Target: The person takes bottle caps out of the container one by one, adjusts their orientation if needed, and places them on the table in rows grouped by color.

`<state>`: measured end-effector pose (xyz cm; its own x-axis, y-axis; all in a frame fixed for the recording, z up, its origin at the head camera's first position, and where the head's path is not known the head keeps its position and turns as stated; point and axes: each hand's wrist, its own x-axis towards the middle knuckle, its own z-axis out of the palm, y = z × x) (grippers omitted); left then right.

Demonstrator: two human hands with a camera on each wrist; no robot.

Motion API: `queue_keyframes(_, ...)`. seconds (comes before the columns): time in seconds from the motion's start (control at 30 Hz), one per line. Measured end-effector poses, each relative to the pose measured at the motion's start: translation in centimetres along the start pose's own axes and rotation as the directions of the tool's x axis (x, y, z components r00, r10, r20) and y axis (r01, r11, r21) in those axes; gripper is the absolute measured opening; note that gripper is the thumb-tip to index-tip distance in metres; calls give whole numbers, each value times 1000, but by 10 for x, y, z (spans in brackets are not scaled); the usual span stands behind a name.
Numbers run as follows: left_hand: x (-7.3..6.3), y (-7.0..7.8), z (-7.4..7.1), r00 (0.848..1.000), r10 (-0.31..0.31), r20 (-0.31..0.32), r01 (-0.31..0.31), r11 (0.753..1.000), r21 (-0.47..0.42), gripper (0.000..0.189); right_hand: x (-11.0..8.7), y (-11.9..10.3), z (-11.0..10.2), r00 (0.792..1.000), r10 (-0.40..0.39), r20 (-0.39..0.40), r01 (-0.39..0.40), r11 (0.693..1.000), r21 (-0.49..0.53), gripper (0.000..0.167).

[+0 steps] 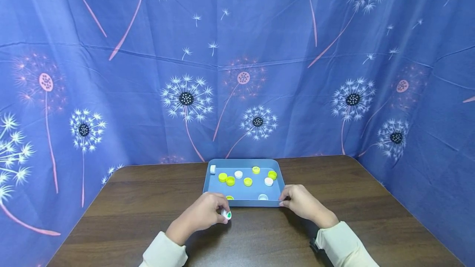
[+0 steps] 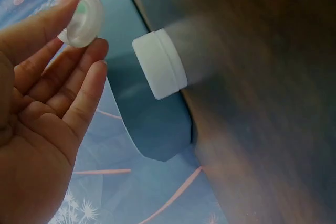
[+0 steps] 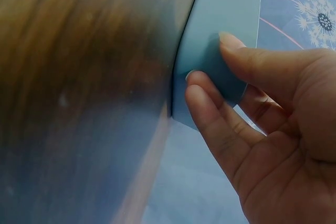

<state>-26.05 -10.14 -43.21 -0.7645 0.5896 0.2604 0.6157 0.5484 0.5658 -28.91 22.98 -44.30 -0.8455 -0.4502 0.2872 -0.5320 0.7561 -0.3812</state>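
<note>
My left hand (image 1: 208, 212) pinches a white bottle cap (image 2: 84, 22) with a green mark between thumb and fingertips, just in front of the tray's near wall. A second white cap (image 2: 160, 64) stands on edge close by the tray wall in the left wrist view; in the head view the left hand hides it. My right hand (image 1: 302, 202) grips the near right corner of the blue tray (image 1: 243, 203), its thumb (image 3: 233, 45) and fingers round the wall. Several yellow and white caps lie in the tray, among them a yellow cap (image 1: 248, 181) and a white cap (image 1: 269, 181).
The tray sits on a dark brown wooden table (image 1: 148, 201), near its back edge. A blue curtain (image 1: 297, 73) with dandelion prints hangs behind and at both sides. One white cap (image 1: 212, 169) stands on edge in the tray's far left corner.
</note>
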Motion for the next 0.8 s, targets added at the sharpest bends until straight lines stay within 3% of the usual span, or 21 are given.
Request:
queue_keyframes(0.3,-5,1,3,996,-27,81,13,985,172,16,0,1,1,1000,-20,-5,20,1000,0,16)
queue_keyframes(0.53,-6,1,5,995,-33,89,11,973,232,16,1,0,1,1000,24,14,-24,1000,3,18)
queue_keyframes(0.8,-6,1,7,996,-38,75,13,952,307,20,0,2,2,1000,-6,6,6,1000,13,14)
